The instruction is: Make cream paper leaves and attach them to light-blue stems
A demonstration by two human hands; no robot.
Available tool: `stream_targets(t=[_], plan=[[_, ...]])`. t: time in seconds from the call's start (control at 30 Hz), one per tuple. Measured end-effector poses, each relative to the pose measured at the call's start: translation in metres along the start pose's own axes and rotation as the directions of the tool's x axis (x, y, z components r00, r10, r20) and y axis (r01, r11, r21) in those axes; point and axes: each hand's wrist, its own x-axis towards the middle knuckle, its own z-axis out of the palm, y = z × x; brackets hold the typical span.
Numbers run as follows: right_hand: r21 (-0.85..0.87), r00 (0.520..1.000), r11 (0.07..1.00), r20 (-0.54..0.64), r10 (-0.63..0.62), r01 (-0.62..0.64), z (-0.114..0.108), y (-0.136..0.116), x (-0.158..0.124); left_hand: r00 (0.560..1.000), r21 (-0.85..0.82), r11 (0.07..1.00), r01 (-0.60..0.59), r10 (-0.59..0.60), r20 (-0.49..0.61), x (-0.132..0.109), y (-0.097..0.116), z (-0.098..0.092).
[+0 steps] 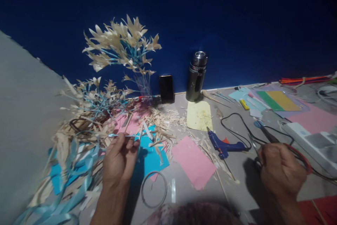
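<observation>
My left hand (119, 160) is closed, with thumb and fingers pinching a thin light-blue ribbon (112, 135). From there the strip curves left towards a tangle of wider blue ribbon (86, 176). My right hand (283, 169) is curled above the right side of the table. A thin pointed metal tool (252, 143) sticks out from its fingers, mostly hidden by them. Close behind that hand lie a dark tool with a blue end (264, 132) and a red-and-black handle (306, 163). A coil of wire (142, 193) lies right of my left forearm.
Pale flowers (123, 39) stand in a clear vase, with more blue-stemmed flowers (100, 95) at left. A phone (166, 90) and flask (196, 77) stand by the blue wall. A blue glue gun (225, 146), pink paper (195, 161), husk scraps (168, 118) and power strip (313, 147) lie around.
</observation>
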Motion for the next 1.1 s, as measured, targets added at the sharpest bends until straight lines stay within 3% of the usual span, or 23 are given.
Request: stream_targets(t=[0.13,0.27,0.33,0.4,0.47,0.57,0.73,0.93,1.0,1.1], plan=[[-0.001,0.997,0.999,0.061,-0.039,0.039,-0.004,-0.006,-0.006,1.0,0.045,0.999,0.007,-0.007,0.002,-0.006,-0.009,0.006],[0.178,0.943,0.984,0.325,-0.073,0.015,0.001,-0.011,-0.006,0.997,0.119,0.993,0.025,-0.033,0.066,-0.017,-0.018,0.017],[0.261,0.869,0.965,0.476,-0.136,0.008,0.009,-0.021,-0.007,0.988,0.162,0.985,0.062,-0.084,0.13,-0.024,-0.022,0.023],[0.376,0.791,0.926,0.553,-0.263,0.045,0.021,-0.037,-0.009,0.972,0.206,0.974,0.098,-0.138,0.19,-0.032,-0.027,0.03],[0.421,0.7,0.905,0.666,-0.258,-0.067,0.036,-0.055,-0.013,0.952,0.247,0.962,0.118,-0.18,0.249,-0.04,-0.034,0.037],[0.51,0.51,0.828,0.789,-0.342,-0.234,0.056,-0.074,-0.018,0.921,0.314,0.939,0.14,-0.24,0.307,-0.049,-0.042,0.042],[0.375,0.278,0.75,0.924,-0.261,-0.545,0.071,-0.074,-0.028,0.888,0.422,0.896,0.14,-0.302,0.347,-0.055,-0.049,0.04],[0.228,0.161,0.598,0.973,-0.163,-0.769,0.077,-0.062,-0.036,0.885,0.506,0.852,0.132,-0.332,0.327,-0.054,-0.054,0.031],[0.205,0.135,0.543,0.977,-0.166,-0.814,0.079,-0.061,-0.036,0.883,0.513,0.85,0.118,-0.326,0.338,-0.053,-0.056,0.03],[0.202,0.122,0.548,0.976,-0.179,-0.812,0.08,-0.061,-0.037,0.886,0.532,0.847,0.021,-0.262,0.383,-0.048,-0.056,0.028]])
